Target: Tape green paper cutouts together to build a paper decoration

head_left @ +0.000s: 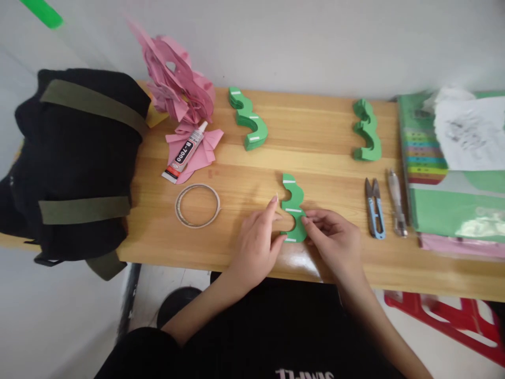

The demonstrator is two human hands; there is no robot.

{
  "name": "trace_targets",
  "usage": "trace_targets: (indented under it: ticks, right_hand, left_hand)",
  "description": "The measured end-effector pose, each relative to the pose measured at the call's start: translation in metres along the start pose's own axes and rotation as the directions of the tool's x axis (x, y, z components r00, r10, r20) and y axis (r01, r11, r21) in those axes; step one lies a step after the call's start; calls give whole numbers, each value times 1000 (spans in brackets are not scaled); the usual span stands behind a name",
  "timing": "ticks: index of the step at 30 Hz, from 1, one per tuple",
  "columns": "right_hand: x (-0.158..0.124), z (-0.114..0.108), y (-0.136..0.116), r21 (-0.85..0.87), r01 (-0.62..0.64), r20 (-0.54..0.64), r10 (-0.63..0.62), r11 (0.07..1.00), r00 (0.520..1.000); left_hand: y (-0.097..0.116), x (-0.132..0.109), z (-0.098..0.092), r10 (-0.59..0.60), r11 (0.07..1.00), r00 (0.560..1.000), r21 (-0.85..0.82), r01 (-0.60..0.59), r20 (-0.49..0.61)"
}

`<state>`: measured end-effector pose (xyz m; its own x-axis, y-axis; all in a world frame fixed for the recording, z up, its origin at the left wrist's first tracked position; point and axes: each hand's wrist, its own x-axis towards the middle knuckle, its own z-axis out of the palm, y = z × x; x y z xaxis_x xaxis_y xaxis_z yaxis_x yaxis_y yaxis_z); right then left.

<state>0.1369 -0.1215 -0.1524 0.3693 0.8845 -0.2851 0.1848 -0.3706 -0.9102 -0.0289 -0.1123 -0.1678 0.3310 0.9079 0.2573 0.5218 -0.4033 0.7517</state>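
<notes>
A green wavy paper cut-out (294,197) lies on the table in front of me, with white strips across its top, middle and bottom. At its lower right edge, my right hand (333,237) pinches it between thumb and forefinger. My left hand (258,242) is on the other side, forefinger stretched forward and thumb apart, its thumb tip close to the cut-out's bottom end. A tiny white sliver (276,197) shows at the left forefinger's tip; its kind is unclear. The left hand's other fingers are partly hidden.
Stacks of similar green cut-outs (249,120) (367,131) lie further back. Left stand a tape roll (178,210), a glue tube (185,153), crumpled pink paper (177,79) and a black bag (87,168). Right are thread snips (374,210), a pen (396,202) and green sheets (453,202).
</notes>
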Motion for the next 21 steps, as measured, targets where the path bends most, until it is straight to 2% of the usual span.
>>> trace_targets:
  ticks: [3, 8, 13, 21]
  right_hand:
    - [2, 3, -7, -5, 14, 31, -14, 1000, 999]
    - [9, 7, -11, -106, 92, 67, -85, 990, 994]
    - [13, 6, -7, -89, 59, 43, -56, 994, 997]
    - [11, 11, -10, -163, 26, -6, -28, 986, 1000]
  left_hand:
    - [-1, 0, -1, 21, 998, 1000, 53, -21, 7]
    - [-1, 0, -3, 32, 995, 999, 90, -32, 6]
    - [-1, 1, -3, 8, 998, 1000, 59, -10, 29]
    - [2, 1, -4, -23, 999, 999, 45, 21, 33]
